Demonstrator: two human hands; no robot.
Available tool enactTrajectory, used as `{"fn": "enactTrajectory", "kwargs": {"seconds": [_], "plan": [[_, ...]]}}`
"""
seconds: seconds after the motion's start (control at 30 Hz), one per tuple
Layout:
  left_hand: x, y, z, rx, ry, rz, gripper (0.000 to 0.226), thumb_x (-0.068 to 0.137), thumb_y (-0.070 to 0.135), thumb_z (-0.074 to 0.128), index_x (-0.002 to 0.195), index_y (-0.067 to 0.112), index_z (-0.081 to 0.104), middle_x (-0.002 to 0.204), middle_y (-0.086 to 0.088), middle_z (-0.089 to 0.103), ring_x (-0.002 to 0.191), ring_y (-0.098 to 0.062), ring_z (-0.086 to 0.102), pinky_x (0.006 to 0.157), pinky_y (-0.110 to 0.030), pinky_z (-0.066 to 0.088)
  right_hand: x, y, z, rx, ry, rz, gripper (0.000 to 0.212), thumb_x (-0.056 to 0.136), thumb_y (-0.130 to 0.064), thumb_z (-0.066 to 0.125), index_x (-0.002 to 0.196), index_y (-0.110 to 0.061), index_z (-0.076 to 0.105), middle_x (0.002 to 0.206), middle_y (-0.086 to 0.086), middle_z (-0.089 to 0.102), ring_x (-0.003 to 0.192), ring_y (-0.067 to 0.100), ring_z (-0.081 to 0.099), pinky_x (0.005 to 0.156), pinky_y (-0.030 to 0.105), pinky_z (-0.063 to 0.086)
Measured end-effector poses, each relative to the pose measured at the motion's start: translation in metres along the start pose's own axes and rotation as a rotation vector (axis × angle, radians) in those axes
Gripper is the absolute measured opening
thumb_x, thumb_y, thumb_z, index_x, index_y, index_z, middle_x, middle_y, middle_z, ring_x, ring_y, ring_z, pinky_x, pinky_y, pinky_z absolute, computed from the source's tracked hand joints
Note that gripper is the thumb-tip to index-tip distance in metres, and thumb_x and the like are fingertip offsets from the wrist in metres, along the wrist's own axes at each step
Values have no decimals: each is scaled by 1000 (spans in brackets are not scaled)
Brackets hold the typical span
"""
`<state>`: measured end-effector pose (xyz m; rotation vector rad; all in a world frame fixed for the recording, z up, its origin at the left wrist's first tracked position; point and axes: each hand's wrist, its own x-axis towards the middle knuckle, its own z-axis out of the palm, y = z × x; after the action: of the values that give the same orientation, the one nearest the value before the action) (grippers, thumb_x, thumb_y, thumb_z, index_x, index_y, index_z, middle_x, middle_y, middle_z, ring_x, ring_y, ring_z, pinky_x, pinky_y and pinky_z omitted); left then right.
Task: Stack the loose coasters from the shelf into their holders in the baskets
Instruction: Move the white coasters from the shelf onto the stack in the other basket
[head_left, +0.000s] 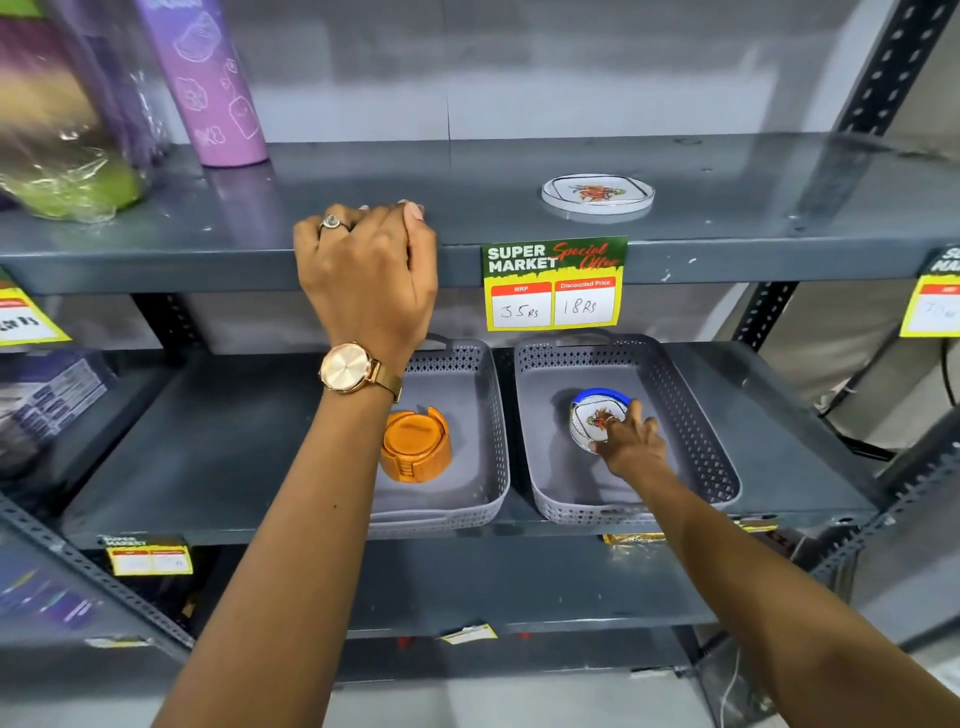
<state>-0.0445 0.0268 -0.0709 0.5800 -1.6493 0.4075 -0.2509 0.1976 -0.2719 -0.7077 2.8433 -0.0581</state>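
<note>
Left hand (371, 265) grips the shelf edge (208, 270); right hand (631, 441) pinches a white coaster (592, 421), probably rigid, fragile; hold its rim.

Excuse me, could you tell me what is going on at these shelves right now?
A person is sorting coasters. Their right hand sets a white floral coaster into a blue holder in the right grey basket. Their left hand rests on the upper shelf's edge. One round white floral coaster remains on that shelf. The orange holder sits in the left grey basket.
</note>
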Motion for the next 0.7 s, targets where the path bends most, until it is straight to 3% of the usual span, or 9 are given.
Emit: {"fn": "enactTrajectory", "kwargs": {"seconds": [0.47,0.6,0.7], "plan": [[-1,-1,2,27,21,-17,35,98,22,46,78,15,74,67,1,70,67,-24,58,72,-34,35,-1,0,-7,21,48,-12,47,91,-23,60,135,-15,47,142,11,25,126,34,39,96,40,44],[0,-1,0,42,-21,-16,35,98,22,46,78,15,74,65,0,69,69,-25,59,72,-35,35,-37,-9,-34,100,125,-93,67,95,-31,52,152,-24,18,140,15,28,124,38,39,92,45,46],[1,0,-4,70,-87,-19,37,99,22,45,75,14,72,64,-2,67,70,-26,58,71,-37,34,-87,-18,-63,196,215,-156,66,95,-42,46,152,-28,17,136,17,32,120,40,42,89,47,46]]}}
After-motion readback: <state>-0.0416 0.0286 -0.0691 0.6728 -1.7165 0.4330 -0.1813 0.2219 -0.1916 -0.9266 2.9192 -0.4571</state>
